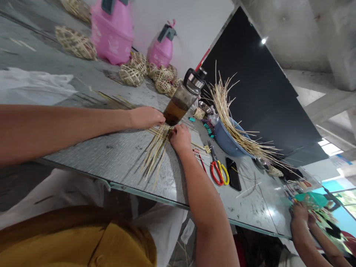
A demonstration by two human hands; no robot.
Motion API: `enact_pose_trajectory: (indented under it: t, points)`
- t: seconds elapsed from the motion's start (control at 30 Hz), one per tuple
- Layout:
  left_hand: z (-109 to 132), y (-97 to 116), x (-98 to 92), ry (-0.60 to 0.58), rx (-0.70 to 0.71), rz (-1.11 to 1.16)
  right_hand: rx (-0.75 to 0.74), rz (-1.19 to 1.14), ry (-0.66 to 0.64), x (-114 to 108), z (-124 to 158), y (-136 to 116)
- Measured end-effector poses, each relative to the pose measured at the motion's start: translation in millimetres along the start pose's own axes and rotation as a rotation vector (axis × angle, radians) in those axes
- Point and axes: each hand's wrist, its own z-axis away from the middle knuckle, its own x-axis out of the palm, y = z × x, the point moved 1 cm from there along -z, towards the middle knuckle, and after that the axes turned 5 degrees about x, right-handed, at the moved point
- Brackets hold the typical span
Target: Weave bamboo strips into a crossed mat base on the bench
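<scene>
Just beyond the two hands, a clear bottle of brown liquid with a black-and-silver lid (177,107) stands on the grey, streaked tabletop (119,155), closing off the space directly past the work; behind it and to its left sit a small pink plastic pump sprayer (161,53) and a larger pink plastic sprayer (112,37), with a cluster of round, open-woven straw-coloured balls (164,79) between the sprayers and the bottle; well to the bottle's left lies a crumpled white sheet (33,85).

To the bottle's right, a round blue plastic basin (226,139) carries a long, loose sheaf of pale strips (222,100), with small teal clips (208,130) between basin and bottle; to the bottle's right and nearer the person lie scissors with red and yellow handles (217,174) and, beside them, a flat black phone (233,174); far to the right, a co-worker's hands (302,215) show.

The thin, pale, crossed plant-fibre strips (154,154) lie just in front of the bottle, their loose ends fanned toward the person; the left hand (147,117) reaches in level from the bottle's left, knuckles up and fingers curled down at the strips; the right hand (181,139) comes up from the near side to the bottle's right, fingers bent and tips lowered beside the crossing; whether either pinches a strip, I cannot tell.
</scene>
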Motion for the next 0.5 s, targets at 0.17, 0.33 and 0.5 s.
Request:
enact_pose_trajectory:
  t: [0.17,0.33,0.5]
  points:
    - [0,4,-3.0,-0.003,0.024,-0.007,0.034,0.014,-0.026,-3,3,-6]
    - [2,3,-2.8,0.025,-0.033,-0.012,0.007,0.013,-0.012,-4,3,-2]
    - [5,-4,-7.8,-0.065,-0.064,0.044,-0.097,-0.068,-0.086,-9,-1,13]
